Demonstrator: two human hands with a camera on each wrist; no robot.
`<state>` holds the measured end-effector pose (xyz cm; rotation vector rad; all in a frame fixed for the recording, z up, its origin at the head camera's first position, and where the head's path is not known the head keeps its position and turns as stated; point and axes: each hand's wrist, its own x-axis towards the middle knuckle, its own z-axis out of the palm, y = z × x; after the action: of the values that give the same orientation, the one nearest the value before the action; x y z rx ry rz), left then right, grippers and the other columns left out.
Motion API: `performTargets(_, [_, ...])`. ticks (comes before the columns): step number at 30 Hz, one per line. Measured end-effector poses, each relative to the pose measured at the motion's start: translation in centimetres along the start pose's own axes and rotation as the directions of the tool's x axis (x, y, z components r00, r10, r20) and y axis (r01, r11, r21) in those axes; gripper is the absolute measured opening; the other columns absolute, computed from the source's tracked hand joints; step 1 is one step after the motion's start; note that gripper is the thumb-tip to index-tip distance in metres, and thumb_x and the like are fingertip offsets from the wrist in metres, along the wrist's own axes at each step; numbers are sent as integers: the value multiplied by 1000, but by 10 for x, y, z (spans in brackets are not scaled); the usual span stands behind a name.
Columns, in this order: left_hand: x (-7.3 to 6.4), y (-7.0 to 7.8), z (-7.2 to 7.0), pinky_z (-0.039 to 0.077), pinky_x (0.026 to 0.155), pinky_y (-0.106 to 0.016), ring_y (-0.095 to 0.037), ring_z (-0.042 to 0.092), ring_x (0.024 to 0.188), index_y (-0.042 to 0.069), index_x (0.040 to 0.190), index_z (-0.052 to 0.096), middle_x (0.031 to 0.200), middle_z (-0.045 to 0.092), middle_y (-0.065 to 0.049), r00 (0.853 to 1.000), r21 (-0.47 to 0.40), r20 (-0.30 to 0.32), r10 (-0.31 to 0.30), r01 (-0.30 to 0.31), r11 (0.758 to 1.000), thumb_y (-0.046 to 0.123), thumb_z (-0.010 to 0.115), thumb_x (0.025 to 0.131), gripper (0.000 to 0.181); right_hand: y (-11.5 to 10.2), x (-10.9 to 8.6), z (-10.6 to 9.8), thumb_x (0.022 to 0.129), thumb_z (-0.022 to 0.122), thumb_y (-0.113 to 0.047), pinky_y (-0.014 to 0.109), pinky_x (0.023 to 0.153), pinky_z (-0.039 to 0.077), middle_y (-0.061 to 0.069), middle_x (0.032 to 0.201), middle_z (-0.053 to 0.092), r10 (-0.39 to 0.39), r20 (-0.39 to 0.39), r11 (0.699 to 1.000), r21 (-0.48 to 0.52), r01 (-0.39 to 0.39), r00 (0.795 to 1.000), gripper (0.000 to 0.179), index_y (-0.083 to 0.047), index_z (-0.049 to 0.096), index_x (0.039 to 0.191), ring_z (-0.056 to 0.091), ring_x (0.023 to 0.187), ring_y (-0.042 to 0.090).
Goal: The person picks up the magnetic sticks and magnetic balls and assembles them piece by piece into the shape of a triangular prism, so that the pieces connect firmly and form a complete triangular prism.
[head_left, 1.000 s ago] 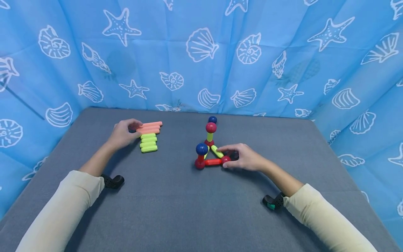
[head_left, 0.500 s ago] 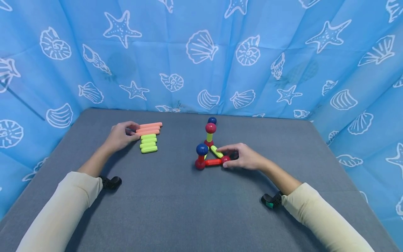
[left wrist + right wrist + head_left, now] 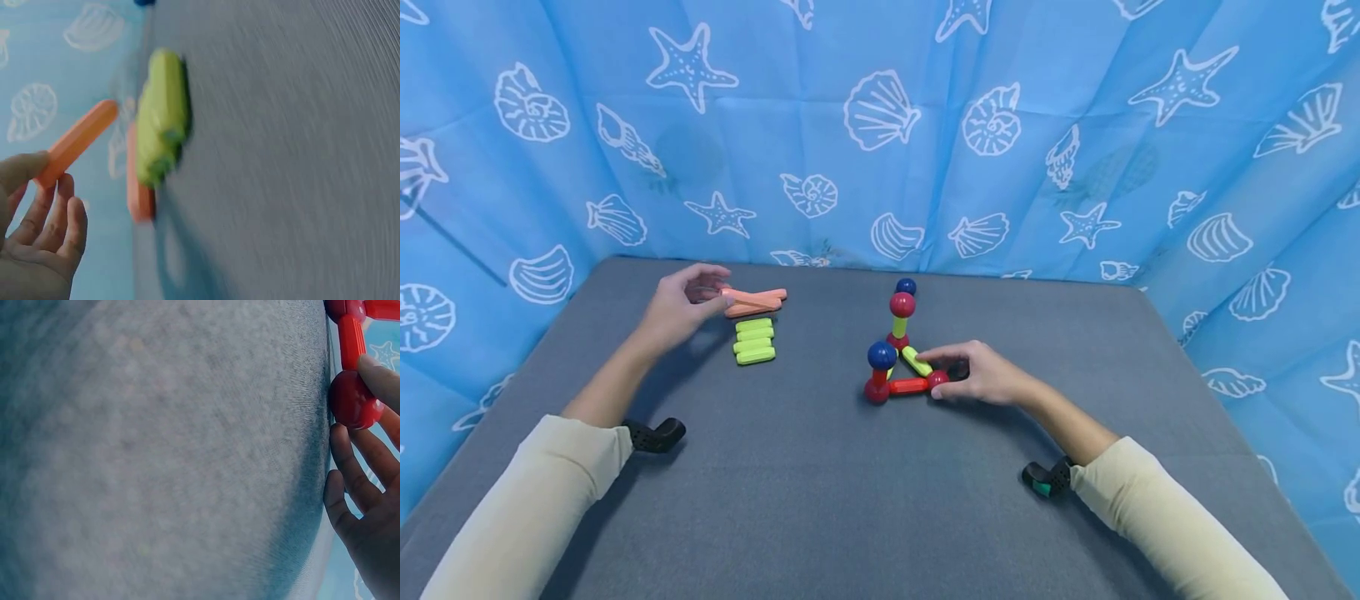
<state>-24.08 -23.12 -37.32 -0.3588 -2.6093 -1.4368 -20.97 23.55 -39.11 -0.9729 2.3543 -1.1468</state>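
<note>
My left hand (image 3: pixel 677 304) pinches one end of an orange building rod (image 3: pixel 81 137) between thumb and fingers. In the left wrist view that rod is raised and slanted, apart from the row on the table. Beneath it lie other orange rods (image 3: pixel 766 307), beside several yellow-green rods (image 3: pixel 754 343). At the table's middle stands a ball-and-rod structure with a triangular base. My right hand (image 3: pixel 985 375) holds its near right corner, thumb and fingers about a red ball (image 3: pixel 354 403). A red rod (image 3: pixel 908 386) joins that ball to another corner, where a blue ball (image 3: pixel 882 356) tops an upright rod.
A crimson ball (image 3: pixel 902 305) tops the rear upright, and a dark blue ball (image 3: pixel 906 286) shows behind it. The grey tabletop (image 3: pixel 850 500) spreads widely in front. A blue shell-print curtain (image 3: pixel 880 183) hangs along the back and sides.
My left hand has lifted one orange rod from the row and drawn it slightly back to the left. My right hand has stayed at the structure's corner.
</note>
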Motion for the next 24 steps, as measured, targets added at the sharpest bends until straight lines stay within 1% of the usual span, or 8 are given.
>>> performTargets(2, [2,9,7,49,82,-15,-20,62,109,5,132,57,126,62,-19,1000,-103,16,-25,26,994,19,68,96,40,0,-1,0,88,76,-14,43,88,51,13,127,64,-1,-1,1000,0,1,1000,54,-2,58,137,60,104,25])
performTargets(4, [4,18,17,52,85,-20,-14,62,110,5,135,55,127,62,-19,998,-214,44,-41,50,975,22,68,96,44,0,-1,0,88,76,-15,42,88,51,12,126,64,0,-1,1000,0,0,1000,54,-3,58,137,60,103,24])
performTargets(6, [6,26,28,54,88,-28,-10,64,107,5,136,53,124,63,-18,996,-329,70,-49,70,942,20,69,95,46,1,-1,0,88,76,-15,41,87,51,11,126,64,8,-1,1000,0,-8,1000,54,-4,58,137,60,103,23])
performTargets(8, [8,33,42,54,90,-35,-10,65,105,5,137,51,123,63,-18,994,-422,102,-47,86,903,17,69,95,48,0,-2,-1,87,76,-15,39,87,51,10,126,64,15,-3,1000,-3,-15,1000,54,-5,58,138,60,103,23])
performTargets(11, [10,44,63,54,92,-38,-14,67,104,5,139,50,123,64,-18,989,-504,145,-31,101,858,13,69,95,48,0,-2,-1,87,76,-15,38,88,51,8,126,64,23,-3,1000,-4,-23,1000,55,-6,58,138,60,104,22])
performTargets(14, [12,55,82,54,92,-35,-17,66,107,6,139,50,126,64,-20,983,-509,183,-15,108,854,14,68,95,47,0,-2,-1,88,76,-15,39,88,51,9,127,64,22,-1,1000,-5,-22,1000,54,-6,58,138,60,104,22])
performTargets(18, [13,66,103,53,94,-35,-21,65,113,8,136,53,127,64,-18,974,-473,227,-2,112,874,15,69,95,45,-1,-2,0,88,75,-16,41,88,51,10,127,64,15,-1,1000,-7,-15,1000,54,-5,58,138,60,103,23])
performTargets(24, [12,71,122,52,95,-39,-24,65,113,9,133,56,124,66,-13,962,-448,273,10,118,886,14,70,94,42,-2,-1,0,89,75,-16,43,87,51,11,127,64,18,-5,1000,-7,-19,1000,53,-5,58,138,58,101,24])
